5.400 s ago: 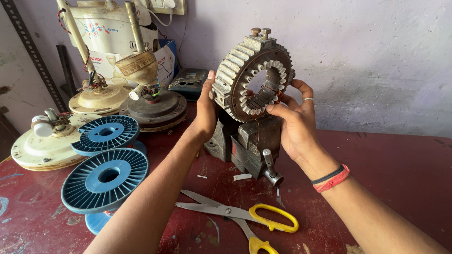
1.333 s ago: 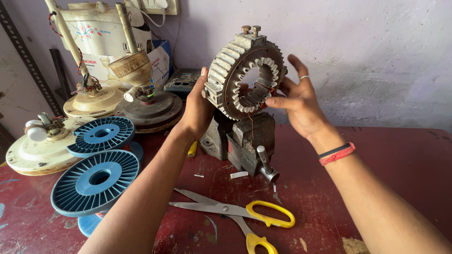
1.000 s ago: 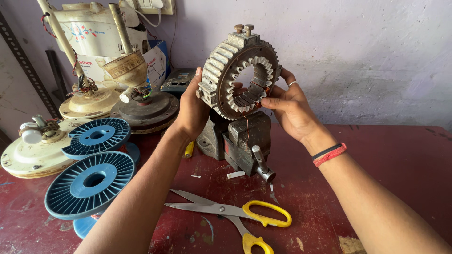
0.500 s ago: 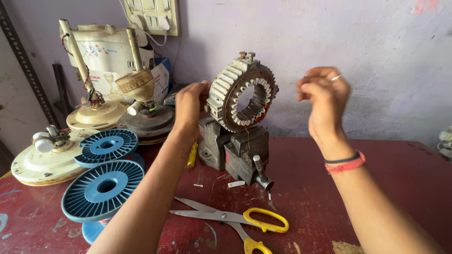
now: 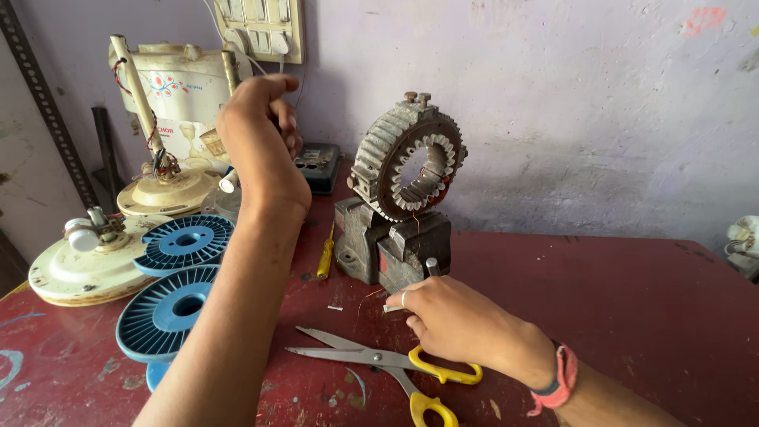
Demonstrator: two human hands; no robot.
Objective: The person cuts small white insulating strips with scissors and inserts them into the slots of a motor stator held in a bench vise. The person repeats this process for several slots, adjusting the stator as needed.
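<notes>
Stator [image 5: 407, 162] dull rough metal; spools [image 5: 170, 308] ribbed plastic.

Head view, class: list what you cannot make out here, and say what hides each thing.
- Right hand: fingertips curl under, so what they touch on the table is hidden.
- Left hand: shows only its back; any thin wire is too small to see.
- Scissors: one yellow handle cut by the bottom edge.
- Vise: its grip on the metal ring is hidden.

A grey, ribbed stator ring [image 5: 407, 162] with pale toothed slots stands upright, clamped in the dark bench vise [image 5: 391, 249]. Open yellow-handled scissors [image 5: 387, 362] lie flat just in front of the vise.
</notes>
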